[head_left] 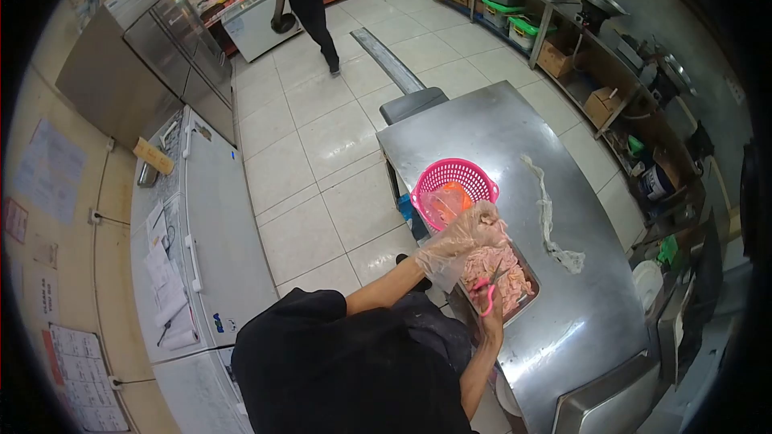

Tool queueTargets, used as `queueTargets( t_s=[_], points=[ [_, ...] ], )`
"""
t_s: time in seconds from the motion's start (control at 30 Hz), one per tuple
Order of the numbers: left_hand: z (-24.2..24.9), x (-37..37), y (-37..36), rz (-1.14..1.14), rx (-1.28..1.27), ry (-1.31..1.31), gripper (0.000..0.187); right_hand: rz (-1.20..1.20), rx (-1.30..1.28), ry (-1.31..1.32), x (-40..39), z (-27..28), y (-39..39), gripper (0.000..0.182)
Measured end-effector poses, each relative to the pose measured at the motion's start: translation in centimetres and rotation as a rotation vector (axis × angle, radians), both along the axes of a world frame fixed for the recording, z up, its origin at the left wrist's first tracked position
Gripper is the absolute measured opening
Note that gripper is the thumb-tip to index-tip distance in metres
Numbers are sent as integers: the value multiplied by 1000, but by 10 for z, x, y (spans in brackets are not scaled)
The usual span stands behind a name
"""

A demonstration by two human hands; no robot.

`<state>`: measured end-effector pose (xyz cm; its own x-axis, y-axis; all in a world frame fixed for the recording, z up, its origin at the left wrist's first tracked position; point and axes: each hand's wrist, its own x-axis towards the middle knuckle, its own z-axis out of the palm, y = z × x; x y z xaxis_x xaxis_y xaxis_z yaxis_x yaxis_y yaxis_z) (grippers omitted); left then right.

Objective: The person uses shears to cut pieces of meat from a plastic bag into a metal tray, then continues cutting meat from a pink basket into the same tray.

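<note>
My left hand point(481, 229), in a clear plastic glove, is closed over the back end of a metal tray, beside the basket; pale pink meat shows at its fingers. My right hand point(489, 304) grips pink-handled scissors point(485, 288), whose blades point up and away over the meat. Cut pieces of raw meat point(503, 273) fill the tray point(531, 293). Touching the left glove's far side is a pink perforated basket point(455, 167) with a clear plastic bag and something orange inside.
A long crumpled white strip point(547, 217) lies on the steel table point(498, 124). White chest freezers point(229, 241) stand at left. A person point(305, 0) in black walks on the tiled floor at the back. Shelves point(563, 80) with boxes and pans line the right.
</note>
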<state>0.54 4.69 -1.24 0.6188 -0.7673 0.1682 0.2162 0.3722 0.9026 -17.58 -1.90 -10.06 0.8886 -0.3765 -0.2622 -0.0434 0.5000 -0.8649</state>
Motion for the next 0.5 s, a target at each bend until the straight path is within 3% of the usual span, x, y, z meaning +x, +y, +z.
queueTargets(
  t_s=[0.1,0.2,0.37,0.5],
  points=[
    [-6,-12,-2,45,109,-282,29,-45,-166,-33,4,14,-5,44],
    [12,-28,-1,31,269,-324,23,-119,-170,16,0,32,-10,32],
    [-9,-26,-2,75,160,-500,30,-178,-221,115,-10,31,-12,26],
    [-18,-27,-4,117,198,-436,31,-183,-286,119,-23,28,-19,27]
  ],
)
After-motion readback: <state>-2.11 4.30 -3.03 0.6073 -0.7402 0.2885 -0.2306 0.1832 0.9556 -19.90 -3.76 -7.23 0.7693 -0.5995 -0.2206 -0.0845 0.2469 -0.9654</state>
